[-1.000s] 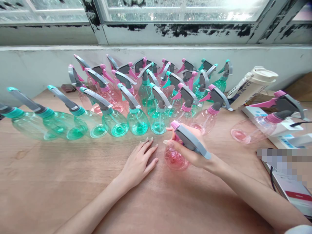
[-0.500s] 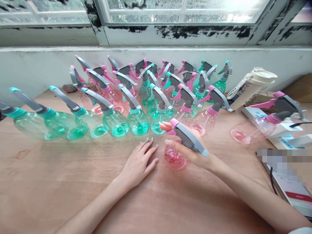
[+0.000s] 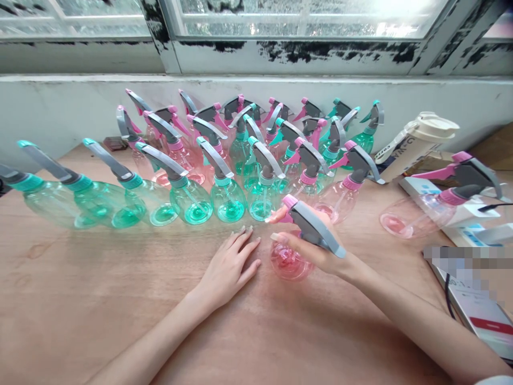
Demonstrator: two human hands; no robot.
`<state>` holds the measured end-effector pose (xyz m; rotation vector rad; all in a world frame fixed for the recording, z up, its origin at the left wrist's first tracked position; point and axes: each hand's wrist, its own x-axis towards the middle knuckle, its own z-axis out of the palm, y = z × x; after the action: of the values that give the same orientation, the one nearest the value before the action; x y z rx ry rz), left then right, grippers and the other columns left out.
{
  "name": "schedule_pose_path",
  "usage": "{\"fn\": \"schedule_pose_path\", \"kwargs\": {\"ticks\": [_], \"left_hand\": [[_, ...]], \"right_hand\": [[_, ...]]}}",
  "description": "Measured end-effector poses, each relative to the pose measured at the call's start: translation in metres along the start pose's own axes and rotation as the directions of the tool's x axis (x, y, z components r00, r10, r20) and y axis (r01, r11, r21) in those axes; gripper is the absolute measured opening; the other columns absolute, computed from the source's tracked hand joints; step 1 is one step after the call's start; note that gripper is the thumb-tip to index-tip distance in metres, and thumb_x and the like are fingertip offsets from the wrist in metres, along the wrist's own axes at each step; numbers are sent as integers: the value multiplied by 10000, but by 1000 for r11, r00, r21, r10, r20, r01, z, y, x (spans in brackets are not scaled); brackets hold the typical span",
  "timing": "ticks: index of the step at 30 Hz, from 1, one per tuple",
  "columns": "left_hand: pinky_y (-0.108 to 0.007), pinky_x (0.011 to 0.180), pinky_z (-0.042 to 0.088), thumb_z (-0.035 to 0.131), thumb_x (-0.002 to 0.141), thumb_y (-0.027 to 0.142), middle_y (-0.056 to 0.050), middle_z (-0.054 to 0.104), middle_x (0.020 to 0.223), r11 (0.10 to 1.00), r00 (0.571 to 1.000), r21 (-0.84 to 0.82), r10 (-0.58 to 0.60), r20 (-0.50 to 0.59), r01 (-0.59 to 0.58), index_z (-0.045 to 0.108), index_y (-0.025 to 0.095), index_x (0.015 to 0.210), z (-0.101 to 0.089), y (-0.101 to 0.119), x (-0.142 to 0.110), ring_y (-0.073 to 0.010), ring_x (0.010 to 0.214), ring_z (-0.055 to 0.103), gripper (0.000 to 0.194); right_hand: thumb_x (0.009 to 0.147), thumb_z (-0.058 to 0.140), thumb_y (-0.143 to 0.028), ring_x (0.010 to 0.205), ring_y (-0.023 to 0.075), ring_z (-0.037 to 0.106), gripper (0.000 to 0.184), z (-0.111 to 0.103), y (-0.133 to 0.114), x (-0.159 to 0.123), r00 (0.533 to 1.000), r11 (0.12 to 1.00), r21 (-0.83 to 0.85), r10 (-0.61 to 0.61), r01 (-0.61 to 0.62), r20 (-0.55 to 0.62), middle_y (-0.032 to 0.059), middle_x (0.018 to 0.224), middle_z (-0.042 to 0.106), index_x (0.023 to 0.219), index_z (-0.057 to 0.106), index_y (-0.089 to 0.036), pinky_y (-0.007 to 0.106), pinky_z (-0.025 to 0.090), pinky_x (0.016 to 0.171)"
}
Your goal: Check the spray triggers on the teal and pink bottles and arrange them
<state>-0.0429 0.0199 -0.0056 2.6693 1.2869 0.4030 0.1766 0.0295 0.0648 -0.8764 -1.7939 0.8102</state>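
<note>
A clear pink spray bottle (image 3: 292,262) with a grey and pink trigger head stands upright on the wooden table in front of me. Around its neck wraps my right hand (image 3: 320,251), the thumb on the near side and other fingers at the trigger side. My left hand (image 3: 230,264) lies flat on the tabletop, palm down with fingers apart, just left of that bottle and not touching it. Behind the hands runs a front row of green spray bottles, among them one green spray bottle (image 3: 228,206) straight beyond my left fingertips.
Several more pink and green spray bottles crowd toward the wall. At right stand a lone pink spray bottle (image 3: 412,214), a cream tumbler (image 3: 417,141), a white power strip (image 3: 457,214) with a cable, and a partly blurred phone-like device (image 3: 476,305). A window is behind.
My right forefinger has bent down a little toward the trigger of the pink spray bottle. The left hand stays in place; the view has shifted very slightly.
</note>
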Motion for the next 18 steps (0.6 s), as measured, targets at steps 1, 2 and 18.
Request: {"fn": "schedule_pose_path", "kwargs": {"ticks": [1,2,18], "left_hand": [[-504,1126,362,498,972,342,-133,465,1461,1000,1000,-6,-1,4,1,521,180,1350,-1,0,0,-303,1368,402,412],[-503,1126,362,498,971,339,-131,475,1453,1000,1000,-13,1,7,-1,523,181,1347,-1,0,0,-304,1368,400,409],[-518,1126,359,495,971,347,-135,450,1477,1000,1000,-13,4,-19,-4,530,182,1337,1,-2,-2,-311,1366,412,403]], "right_hand": [[844,670,-283,631,129,577,139,0,0,0,1000,1000,2,-7,7,-5,-11,750,605,946,612,-210,273,516,622],[849,666,-284,643,131,590,115,0,0,0,1000,1000,1,-17,17,-7,-8,754,612,911,607,-207,278,516,643],[840,655,-356,747,163,666,309,-1,-1,-1,1000,1000,-7,-12,12,19,51,1037,703,1122,612,-238,288,551,642]]}}
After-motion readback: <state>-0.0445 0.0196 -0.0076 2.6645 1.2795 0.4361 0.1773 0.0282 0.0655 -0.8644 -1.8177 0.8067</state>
